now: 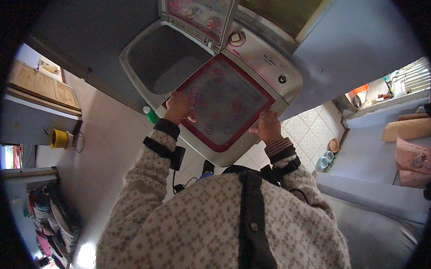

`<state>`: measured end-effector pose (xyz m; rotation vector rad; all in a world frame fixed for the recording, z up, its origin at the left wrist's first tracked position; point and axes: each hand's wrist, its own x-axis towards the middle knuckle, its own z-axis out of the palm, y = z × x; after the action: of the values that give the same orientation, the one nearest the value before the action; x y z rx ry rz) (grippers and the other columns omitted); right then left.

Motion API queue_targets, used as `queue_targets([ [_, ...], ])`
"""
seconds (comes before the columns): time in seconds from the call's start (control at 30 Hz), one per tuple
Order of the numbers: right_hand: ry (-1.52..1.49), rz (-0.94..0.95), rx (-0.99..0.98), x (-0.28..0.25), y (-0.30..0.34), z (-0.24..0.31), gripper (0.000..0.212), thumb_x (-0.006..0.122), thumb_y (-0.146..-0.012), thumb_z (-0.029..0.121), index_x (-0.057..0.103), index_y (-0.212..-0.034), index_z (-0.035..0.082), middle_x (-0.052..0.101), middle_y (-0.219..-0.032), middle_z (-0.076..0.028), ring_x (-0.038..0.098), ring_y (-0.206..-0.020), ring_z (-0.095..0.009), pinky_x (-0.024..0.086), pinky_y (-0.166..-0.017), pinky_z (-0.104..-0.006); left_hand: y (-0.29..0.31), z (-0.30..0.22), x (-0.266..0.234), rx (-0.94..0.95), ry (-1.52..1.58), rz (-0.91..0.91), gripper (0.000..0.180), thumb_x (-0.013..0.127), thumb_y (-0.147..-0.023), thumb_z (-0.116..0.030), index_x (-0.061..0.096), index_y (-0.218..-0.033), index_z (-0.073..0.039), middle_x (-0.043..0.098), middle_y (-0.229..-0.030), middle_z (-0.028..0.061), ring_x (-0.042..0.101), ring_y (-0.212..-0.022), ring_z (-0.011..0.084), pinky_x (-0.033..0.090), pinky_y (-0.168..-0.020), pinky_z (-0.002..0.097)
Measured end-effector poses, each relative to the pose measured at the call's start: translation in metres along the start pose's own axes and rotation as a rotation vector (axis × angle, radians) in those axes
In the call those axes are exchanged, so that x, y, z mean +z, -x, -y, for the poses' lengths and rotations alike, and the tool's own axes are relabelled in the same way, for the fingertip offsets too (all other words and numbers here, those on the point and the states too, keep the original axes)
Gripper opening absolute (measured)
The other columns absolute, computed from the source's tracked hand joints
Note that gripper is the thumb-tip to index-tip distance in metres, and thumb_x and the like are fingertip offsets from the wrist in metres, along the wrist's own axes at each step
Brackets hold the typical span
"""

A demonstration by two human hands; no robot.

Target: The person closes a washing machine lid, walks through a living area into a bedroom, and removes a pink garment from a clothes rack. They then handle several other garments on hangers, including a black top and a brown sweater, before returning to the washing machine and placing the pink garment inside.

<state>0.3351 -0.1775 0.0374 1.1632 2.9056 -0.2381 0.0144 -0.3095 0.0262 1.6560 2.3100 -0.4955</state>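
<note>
A twin-tub washing machine (293, 80) stands before me against the wall. Its left tub (166, 61) is uncovered, with a patterned lid (198, 9) standing upright behind it. Over the right side lies a second lid (221, 104), greyish and see-through, with a dark red border and printed squares and flowers. My left hand (180, 108) is closed on this lid's left edge, beside the uncovered tub. At the opposite edge my right hand (268, 126) grips near the front right corner, fingers bent. The undersides of both hands are hidden.
A control panel with a knob (236, 38) runs along the machine's back. Beside its left side is a green bottle (150, 114). A yellow bucket (59, 138) stands farther left. Blue bowls (324, 160) and a brown round pot (334, 145) sit on the tiled floor at right.
</note>
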Motion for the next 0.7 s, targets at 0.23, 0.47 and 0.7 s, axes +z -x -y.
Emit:
queue_targets([
  [0.23,-0.139,-0.021,-0.010,0.002,-0.002,-0.002,0.085,0.089,-0.055,0.030,0.051,-0.123,-0.002,0.054,-0.124,-0.022,0.053,-0.112,-0.040,0.042,-0.097,-0.0485,0.003,0.001,0.002,0.047,0.082,-0.137,0.078,0.080,-0.059,-0.048,0.056,-0.131,-0.030,0.053,-0.137,0.0028,0.054,-0.120,0.0280,0.039,-0.104,0.0476],
  [0.47,-0.079,-0.080,-0.091,0.007,-0.002,-0.008,0.076,0.086,-0.056,0.041,0.059,-0.110,-0.005,0.058,-0.113,-0.021,0.055,-0.110,-0.038,0.042,-0.098,-0.0502,-0.010,0.003,0.022,-0.034,0.177,0.021,0.050,0.070,-0.076,-0.039,0.062,-0.125,-0.028,0.055,-0.136,0.0031,0.052,-0.122,0.0275,0.035,-0.105,0.0464],
  [0.7,-0.020,-0.086,-0.077,0.014,-0.002,-0.014,0.077,0.084,-0.058,0.047,0.060,-0.111,-0.004,0.061,-0.111,-0.021,0.056,-0.109,-0.038,0.039,-0.102,-0.0472,0.005,-0.007,-0.003,-0.064,0.229,-0.079,0.075,0.078,-0.063,-0.047,0.056,-0.133,-0.028,0.056,-0.130,0.0054,0.045,-0.125,0.0332,0.039,-0.098,0.0569],
])
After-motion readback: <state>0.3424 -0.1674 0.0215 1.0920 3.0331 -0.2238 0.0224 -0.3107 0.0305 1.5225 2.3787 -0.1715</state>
